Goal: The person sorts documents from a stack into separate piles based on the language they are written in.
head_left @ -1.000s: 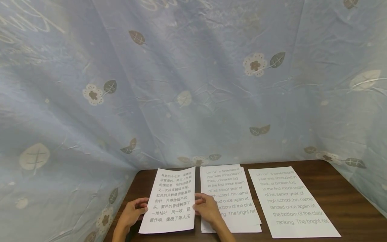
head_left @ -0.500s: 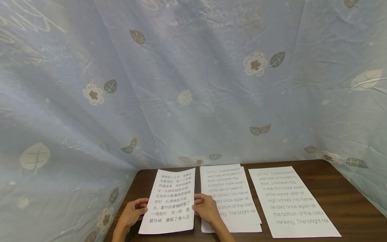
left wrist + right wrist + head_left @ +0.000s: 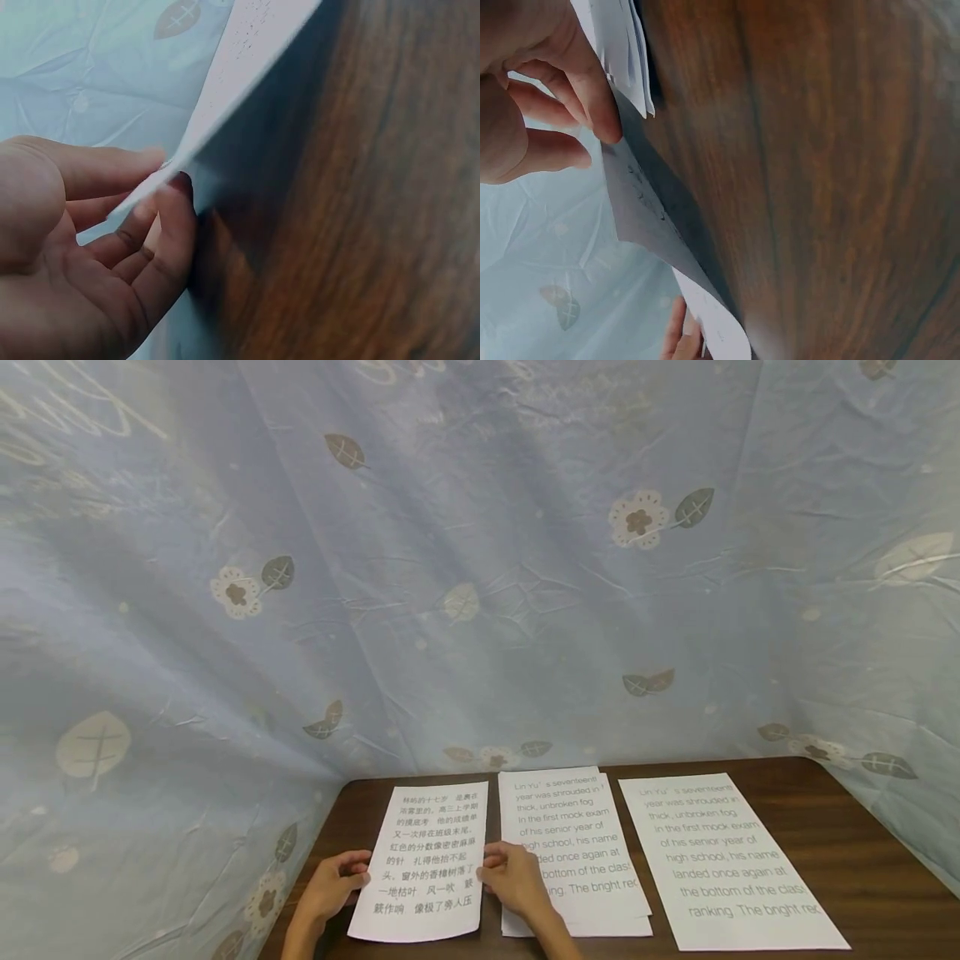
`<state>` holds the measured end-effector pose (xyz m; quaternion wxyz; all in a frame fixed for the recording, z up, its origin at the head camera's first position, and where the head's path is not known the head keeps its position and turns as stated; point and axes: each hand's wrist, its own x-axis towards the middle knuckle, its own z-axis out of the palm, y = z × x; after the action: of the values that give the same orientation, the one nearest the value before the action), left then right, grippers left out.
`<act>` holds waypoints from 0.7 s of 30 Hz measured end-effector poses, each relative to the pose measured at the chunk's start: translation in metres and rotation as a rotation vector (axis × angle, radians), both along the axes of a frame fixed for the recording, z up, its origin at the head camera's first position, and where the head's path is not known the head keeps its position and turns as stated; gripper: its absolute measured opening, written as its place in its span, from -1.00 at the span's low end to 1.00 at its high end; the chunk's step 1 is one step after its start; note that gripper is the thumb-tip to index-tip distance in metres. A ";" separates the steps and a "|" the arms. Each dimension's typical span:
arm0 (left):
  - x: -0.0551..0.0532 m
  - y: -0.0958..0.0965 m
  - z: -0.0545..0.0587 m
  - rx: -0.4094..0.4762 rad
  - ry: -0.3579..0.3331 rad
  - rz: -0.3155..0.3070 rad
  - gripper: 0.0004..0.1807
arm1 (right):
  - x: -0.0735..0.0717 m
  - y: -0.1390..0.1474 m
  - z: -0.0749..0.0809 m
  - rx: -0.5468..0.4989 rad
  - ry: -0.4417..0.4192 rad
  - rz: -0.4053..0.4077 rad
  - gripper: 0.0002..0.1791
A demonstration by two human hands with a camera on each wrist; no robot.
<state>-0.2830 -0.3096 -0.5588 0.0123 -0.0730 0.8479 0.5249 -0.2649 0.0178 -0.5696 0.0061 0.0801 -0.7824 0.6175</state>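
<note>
A white paper sheet (image 3: pixel 423 860) printed with Chinese text is held at the left of the table, both hands at its sides. My left hand (image 3: pixel 330 887) pinches its left edge. In the left wrist view, thumb above and fingers below grip the tilted sheet (image 3: pixel 217 112), with dark shadow under it. My right hand (image 3: pixel 517 881) holds the right edge between thumb and index finger, partly covering the neighbouring stack (image 3: pixel 562 827) of English-printed sheets. The right wrist view shows the sheet (image 3: pixel 641 210) curving down toward the wood beyond the fingers.
Another English-printed sheet (image 3: pixel 720 860) lies flat to the right of the stack. All the papers are on a dark wooden table (image 3: pixel 885 893). A pale blue curtain (image 3: pixel 480 568) with leaf and flower prints hangs behind and around it.
The sheet's far edge, bent up at the corner before, now lies straighter and slightly lower, and its near edge bows more. Both hands keep their places; the head view shifts slightly.
</note>
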 end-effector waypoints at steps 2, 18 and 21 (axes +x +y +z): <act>0.000 0.000 0.001 -0.020 -0.002 -0.002 -0.56 | 0.001 0.000 0.002 0.054 0.043 -0.009 -0.58; 0.002 0.008 0.011 -0.024 0.018 0.012 -0.51 | -0.001 0.007 0.001 0.060 -0.011 0.012 -0.59; 0.003 0.015 0.013 -0.012 0.024 0.010 -0.50 | -0.001 0.008 -0.001 0.061 -0.031 0.013 -0.59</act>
<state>-0.2801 -0.2950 -0.5453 -0.0010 -0.0712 0.8509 0.5205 -0.2664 0.0255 -0.5711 -0.0126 0.0758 -0.8002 0.5948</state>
